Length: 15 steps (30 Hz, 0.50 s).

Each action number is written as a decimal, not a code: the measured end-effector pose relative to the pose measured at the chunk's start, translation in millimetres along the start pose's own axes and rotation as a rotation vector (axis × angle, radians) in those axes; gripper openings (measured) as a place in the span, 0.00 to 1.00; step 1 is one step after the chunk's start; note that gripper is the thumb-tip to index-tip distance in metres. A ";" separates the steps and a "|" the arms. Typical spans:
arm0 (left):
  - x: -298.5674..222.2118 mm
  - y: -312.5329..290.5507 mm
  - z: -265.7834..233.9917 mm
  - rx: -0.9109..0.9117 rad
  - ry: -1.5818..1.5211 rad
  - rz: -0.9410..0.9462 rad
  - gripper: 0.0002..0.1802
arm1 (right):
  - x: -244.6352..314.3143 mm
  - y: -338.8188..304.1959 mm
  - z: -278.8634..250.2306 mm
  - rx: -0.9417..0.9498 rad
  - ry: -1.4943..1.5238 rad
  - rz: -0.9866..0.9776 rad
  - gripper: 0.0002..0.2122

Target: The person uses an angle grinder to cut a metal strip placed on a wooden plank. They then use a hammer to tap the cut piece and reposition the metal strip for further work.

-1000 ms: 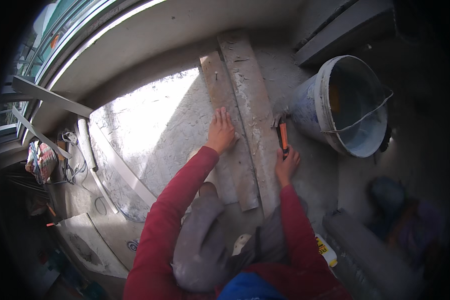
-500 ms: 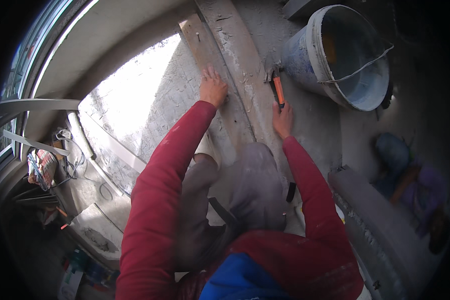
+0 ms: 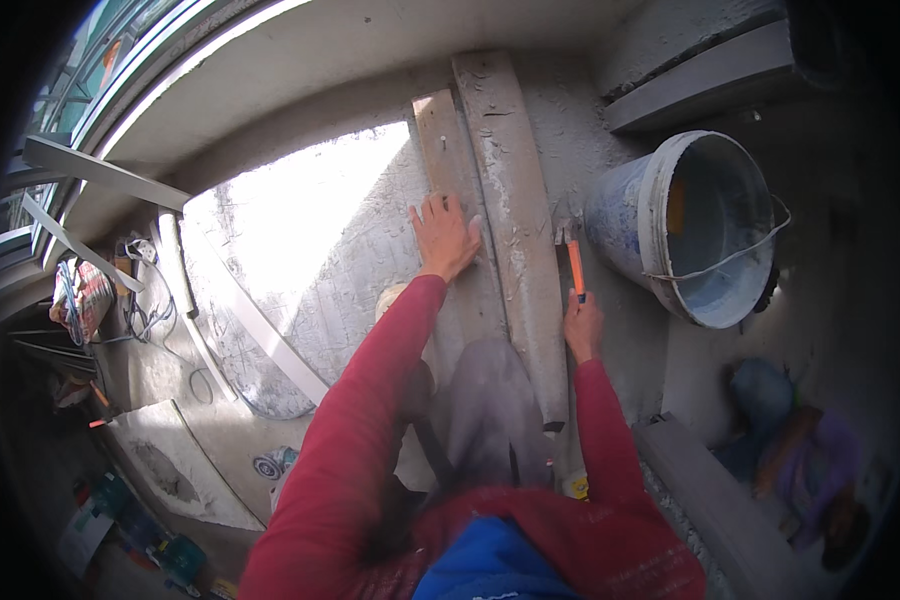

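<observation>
My left hand (image 3: pixel 446 240) lies with its fingers spread on a narrow wooden plank (image 3: pixel 438 122). A nail (image 3: pixel 444 143) sticks up from that plank, a little beyond my fingertips. In my right hand (image 3: pixel 583 326) is a hammer with an orange and black handle (image 3: pixel 576 268), my fingers closed round its lower end. The hammer's head, dusty and hard to make out, is close to the floor between a wider plank (image 3: pixel 511 180) and the bucket. This wider plank runs alongside the narrow one, between my two hands.
A dirty white bucket (image 3: pixel 625 215) with a wire handle lies tilted at the right. Another person (image 3: pixel 800 450) is at the lower right, beside a long grey beam (image 3: pixel 715 490). Pale strips (image 3: pixel 260 325) and a cable lie leftward near the window. Power tools (image 3: pixel 160 530) are at the lower left.
My view has shifted, so planks and bucket appear lower. My right hand now wraps the hammer's handle more fully. My left hand stays on the narrow plank, its fingers more spread.
</observation>
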<state>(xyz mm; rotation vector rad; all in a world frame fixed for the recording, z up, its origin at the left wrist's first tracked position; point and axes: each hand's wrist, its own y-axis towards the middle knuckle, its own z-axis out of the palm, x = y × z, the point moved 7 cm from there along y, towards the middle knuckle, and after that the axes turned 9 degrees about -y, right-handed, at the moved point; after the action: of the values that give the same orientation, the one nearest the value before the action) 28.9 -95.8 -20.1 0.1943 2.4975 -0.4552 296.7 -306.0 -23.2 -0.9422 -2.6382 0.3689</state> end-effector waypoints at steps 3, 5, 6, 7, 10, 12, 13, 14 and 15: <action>23.0 25.2 1.5 -0.394 -0.260 -0.416 0.36 | 27.9 -17.8 -19.3 -0.055 0.112 -0.103 0.19; 27.4 31.1 12.8 -0.561 -0.204 -0.436 0.36 | 55.6 -24.7 -31.6 -0.090 0.214 -0.202 0.19; 33.3 36.1 24.8 -0.531 -0.206 -0.508 0.36 | 74.1 -23.5 -38.0 -0.120 0.269 -0.269 0.19; 31.2 45.9 25.0 -0.595 -0.160 -0.440 0.36 | 94.0 -20.2 -44.5 -0.146 0.330 -0.328 0.19; 38.6 40.0 39.6 -0.499 -0.112 -0.468 0.35 | 146.5 3.2 -45.4 0.052 0.478 -0.367 0.20; 37.1 41.5 38.5 -0.486 -0.147 -0.445 0.35 | 182.1 31.3 -43.0 0.143 0.588 -0.390 0.22; 38.8 40.3 39.4 -0.443 -0.137 -0.490 0.34 | 192.2 37.8 -41.3 0.195 0.639 -0.388 0.24; 37.7 40.3 37.7 -0.439 -0.137 -0.490 0.33 | 200.6 45.4 -41.8 0.180 0.629 -0.413 0.24; 36.2 42.5 36.6 -0.433 -0.156 -0.477 0.33 | 207.1 53.4 -41.7 0.162 0.618 -0.441 0.24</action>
<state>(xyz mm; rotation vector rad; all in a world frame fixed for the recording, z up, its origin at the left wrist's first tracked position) 28.6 -68.2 -80.9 -0.5926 2.4064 -0.0962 190.7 -126.2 39.3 -0.3247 -2.1169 0.1446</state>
